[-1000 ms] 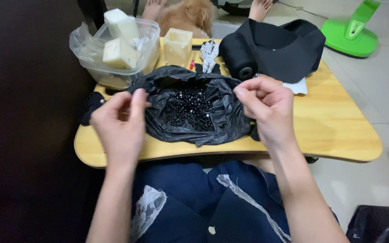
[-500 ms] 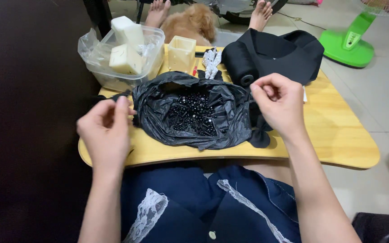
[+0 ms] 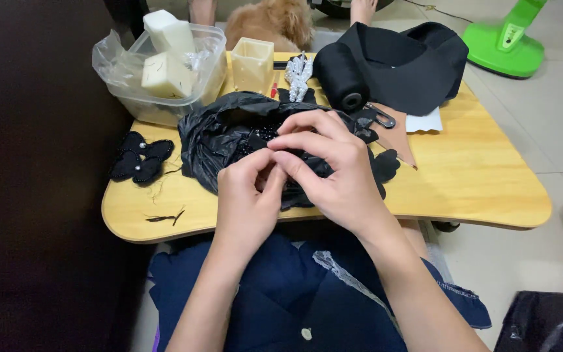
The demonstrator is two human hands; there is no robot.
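Observation:
My left hand (image 3: 249,195) and my right hand (image 3: 337,176) meet over a crumpled black plastic bag (image 3: 213,140) on a wooden lap table (image 3: 477,182). The fingertips of both hands pinch together on something small and dark that is too small to make out. Shiny black beads (image 3: 263,133) show inside the bag just beyond my fingers. My hands hide most of the bag's opening. Dark blue cloth with lace trim (image 3: 294,306) lies in my lap below the table.
A clear tub with cream blocks (image 3: 164,72) and a cream square cup (image 3: 252,65) stand at the back left. A black thread spool (image 3: 341,85), black fabric (image 3: 412,58) and a metal clip (image 3: 379,118) lie behind. Black fabric flowers (image 3: 139,160) sit left. A green fan base (image 3: 513,39) and a dog (image 3: 272,23) are beyond.
My hands were apart at the bag's two sides; they have come together over its middle, fingertips touching. The view has shifted closer to the table.

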